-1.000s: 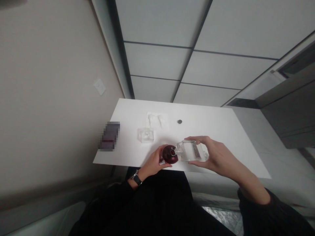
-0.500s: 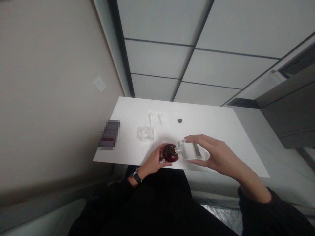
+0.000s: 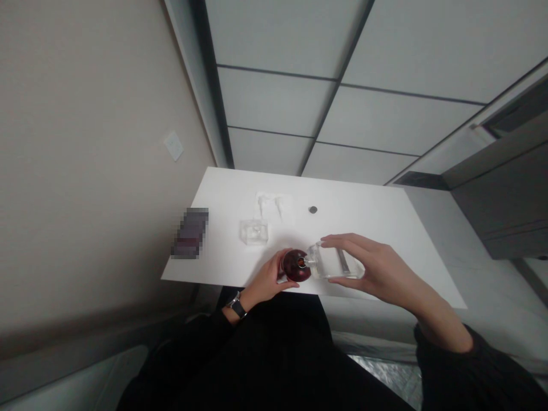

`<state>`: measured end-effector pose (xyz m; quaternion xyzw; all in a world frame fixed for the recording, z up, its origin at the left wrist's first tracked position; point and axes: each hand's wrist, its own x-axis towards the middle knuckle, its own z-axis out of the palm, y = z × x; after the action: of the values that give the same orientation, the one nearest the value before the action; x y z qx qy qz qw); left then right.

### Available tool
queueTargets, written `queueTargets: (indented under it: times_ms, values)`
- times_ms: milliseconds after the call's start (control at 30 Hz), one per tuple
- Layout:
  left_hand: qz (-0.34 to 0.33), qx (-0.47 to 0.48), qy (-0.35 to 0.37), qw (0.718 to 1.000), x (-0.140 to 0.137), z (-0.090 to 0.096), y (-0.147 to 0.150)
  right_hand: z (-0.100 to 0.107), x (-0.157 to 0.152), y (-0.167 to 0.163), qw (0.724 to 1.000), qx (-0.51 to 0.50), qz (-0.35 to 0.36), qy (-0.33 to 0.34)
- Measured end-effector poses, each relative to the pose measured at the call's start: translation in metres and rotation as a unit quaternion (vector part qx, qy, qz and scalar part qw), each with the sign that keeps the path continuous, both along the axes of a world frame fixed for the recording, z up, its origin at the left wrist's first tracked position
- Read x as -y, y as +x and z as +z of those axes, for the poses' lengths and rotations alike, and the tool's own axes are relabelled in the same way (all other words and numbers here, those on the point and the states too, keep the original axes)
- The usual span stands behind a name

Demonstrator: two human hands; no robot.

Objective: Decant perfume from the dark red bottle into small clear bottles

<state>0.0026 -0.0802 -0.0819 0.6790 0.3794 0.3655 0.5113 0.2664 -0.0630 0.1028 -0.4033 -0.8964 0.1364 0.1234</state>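
Note:
My left hand (image 3: 270,278) is wrapped around a dark reddish-brown bottle (image 3: 294,266) whose round open mouth faces up. My right hand (image 3: 377,265) grips a clear, square-sided bottle (image 3: 329,261) tipped on its side, its neck pointing left at the brown bottle's mouth. The two openings meet or nearly meet; I cannot tell if they touch. Whether liquid runs between them is too small to see. Just beyond my left hand, a second clear square bottle (image 3: 254,232) rests on the white table.
Two white pump heads (image 3: 279,205) lie on a pale sheet near the table's far side. To their right is a small dark round cap (image 3: 313,210). A blurred-out dark object (image 3: 190,233) sits at the left edge of the white table (image 3: 368,205). A wall borders the left.
Both hands and the two bottles hold almost the same position. The camera view has shifted very slightly.

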Motion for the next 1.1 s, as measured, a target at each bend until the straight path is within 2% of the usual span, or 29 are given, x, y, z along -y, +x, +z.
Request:
queueTargets:
  times_ms: [1100]
  values:
    - [-0.005, 0.009, -0.005, 1.000, 0.0008, -0.0009, -0.0002, 0.0018, 0.0003, -0.0016, 1.000, 0.012, 0.005, 0.017]
